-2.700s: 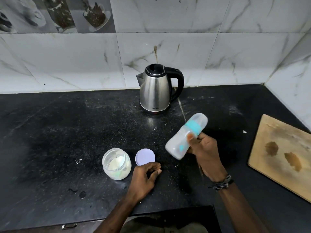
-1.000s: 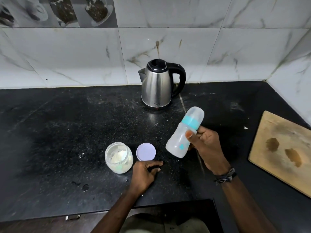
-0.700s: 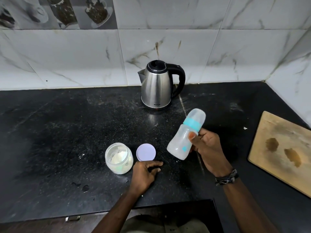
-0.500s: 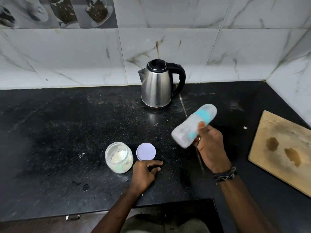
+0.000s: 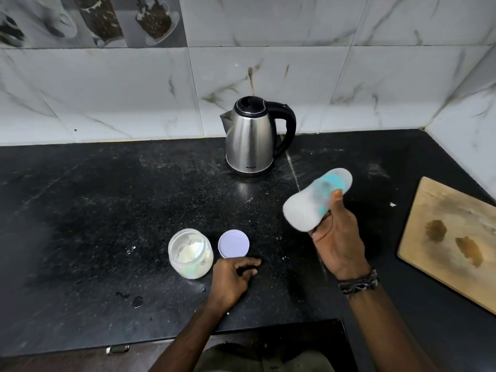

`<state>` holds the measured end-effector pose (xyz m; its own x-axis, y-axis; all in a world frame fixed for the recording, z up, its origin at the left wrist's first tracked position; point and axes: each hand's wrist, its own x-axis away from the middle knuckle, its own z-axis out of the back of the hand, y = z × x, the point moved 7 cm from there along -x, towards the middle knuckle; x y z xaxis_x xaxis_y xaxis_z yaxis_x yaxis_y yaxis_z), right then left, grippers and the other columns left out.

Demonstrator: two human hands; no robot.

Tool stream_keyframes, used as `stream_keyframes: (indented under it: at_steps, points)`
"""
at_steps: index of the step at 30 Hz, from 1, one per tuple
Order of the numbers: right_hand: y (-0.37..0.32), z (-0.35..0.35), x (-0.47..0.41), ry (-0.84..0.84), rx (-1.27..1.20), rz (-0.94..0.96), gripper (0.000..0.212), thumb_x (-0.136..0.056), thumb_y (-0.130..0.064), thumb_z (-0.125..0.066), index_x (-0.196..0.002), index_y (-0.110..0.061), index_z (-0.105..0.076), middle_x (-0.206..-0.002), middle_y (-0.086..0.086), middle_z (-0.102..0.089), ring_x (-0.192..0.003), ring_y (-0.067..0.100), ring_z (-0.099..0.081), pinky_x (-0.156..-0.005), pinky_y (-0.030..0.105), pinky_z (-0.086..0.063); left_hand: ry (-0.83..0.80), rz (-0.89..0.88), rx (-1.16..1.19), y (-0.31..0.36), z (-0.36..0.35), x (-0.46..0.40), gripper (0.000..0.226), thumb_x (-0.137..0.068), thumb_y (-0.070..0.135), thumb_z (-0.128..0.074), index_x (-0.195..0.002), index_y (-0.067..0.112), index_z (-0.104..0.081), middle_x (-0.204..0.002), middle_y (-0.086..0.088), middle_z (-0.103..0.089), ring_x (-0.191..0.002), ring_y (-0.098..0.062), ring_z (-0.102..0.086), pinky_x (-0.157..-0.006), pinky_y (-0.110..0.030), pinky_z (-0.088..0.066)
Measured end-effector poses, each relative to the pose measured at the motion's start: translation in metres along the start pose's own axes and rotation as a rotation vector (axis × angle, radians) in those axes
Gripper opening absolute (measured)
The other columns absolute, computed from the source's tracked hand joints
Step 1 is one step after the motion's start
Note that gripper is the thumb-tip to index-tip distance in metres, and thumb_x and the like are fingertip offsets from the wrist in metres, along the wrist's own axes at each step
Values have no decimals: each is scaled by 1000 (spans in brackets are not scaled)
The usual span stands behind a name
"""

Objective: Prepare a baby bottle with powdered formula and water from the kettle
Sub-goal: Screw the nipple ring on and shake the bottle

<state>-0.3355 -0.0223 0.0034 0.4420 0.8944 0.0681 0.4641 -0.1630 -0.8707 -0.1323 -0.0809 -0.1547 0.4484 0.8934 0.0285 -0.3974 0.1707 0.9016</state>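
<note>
My right hand grips a capped baby bottle with a teal collar, held above the counter and tilted nearly flat, cap end up to the right; it is motion-blurred. My left hand rests on the black counter with loosely curled fingers, holding nothing, just in front of a round pale lid. An open glass jar of white powder stands left of the lid. The steel kettle with a black handle stands at the back by the wall.
A wooden cutting board lies at the right edge of the counter. Marble-tiled walls close the back and the right corner. Specks of powder dot the counter around the jar. A drawer handle shows below the counter's front edge.
My right hand has been shaking the bottle: it went from steeply upright to nearly flat and rose slightly. My left hand, jar, lid and kettle have stayed put.
</note>
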Motion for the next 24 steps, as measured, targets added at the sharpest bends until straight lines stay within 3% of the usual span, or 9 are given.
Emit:
stream_keyframes:
  at_steps: [5, 9, 12, 14, 18, 22, 24]
  points:
    - [-1, -7, 3, -79, 327, 47, 75, -55, -64, -88, -104, -9, -73, -102, 11, -77, -93, 24, -74, -77, 36, -60, 5, 7, 21, -2, 0, 0, 28, -81, -2, -82, -97, 21, -84, -99, 16, -80, -97, 8, -73, -91, -10, -53]
    - [2, -4, 1, -18, -61, -42, 61, -61, -59, -83, -102, -16, -78, -108, 5, -76, -100, 19, -72, -81, 38, -61, 3, 2, 7, -1, 0, -1, 28, -81, -3, -81, -98, 19, -84, -100, 14, -81, -96, 10, -72, -89, -8, -52]
    - [6, -3, 1, -29, 222, -4, 78, -52, -66, -88, -104, -10, -72, -101, 9, -77, -91, 21, -74, -74, 32, -61, 16, -5, 7, -1, 0, 0, 29, -80, -3, -81, -97, 21, -85, -97, 16, -81, -93, 9, -73, -89, -9, -53]
    - [4, -8, 4, -105, 339, 36, 76, -54, -64, -88, -104, -9, -73, -102, 11, -77, -92, 23, -74, -77, 32, -60, 20, -5, 12, -1, 0, 0, 29, -80, -3, -82, -96, 21, -85, -96, 16, -81, -91, 9, -73, -88, -9, -53]
    - [2, -4, 1, -34, -23, -31, 66, -56, -62, -86, -101, -15, -77, -106, 4, -77, -98, 17, -73, -80, 35, -61, 15, -11, 0, -1, 0, 0, 29, -80, -2, -81, -96, 22, -85, -97, 17, -81, -93, 9, -73, -88, -9, -53]
    - [0, -7, 3, -83, 314, 28, 76, -54, -65, -88, -105, -11, -72, -102, 11, -77, -92, 23, -74, -78, 34, -61, 21, -5, 12, -2, 0, 1, 29, -80, -3, -82, -95, 22, -85, -96, 18, -80, -94, 8, -74, -90, -11, -54]
    - [-3, -7, 6, -77, 239, 33, 63, -62, -60, -85, -101, -12, -76, -103, 10, -77, -95, 23, -73, -82, 38, -61, 15, -2, 15, -2, 0, 0, 29, -80, -3, -82, -95, 22, -85, -96, 18, -80, -93, 9, -73, -89, -10, -53]
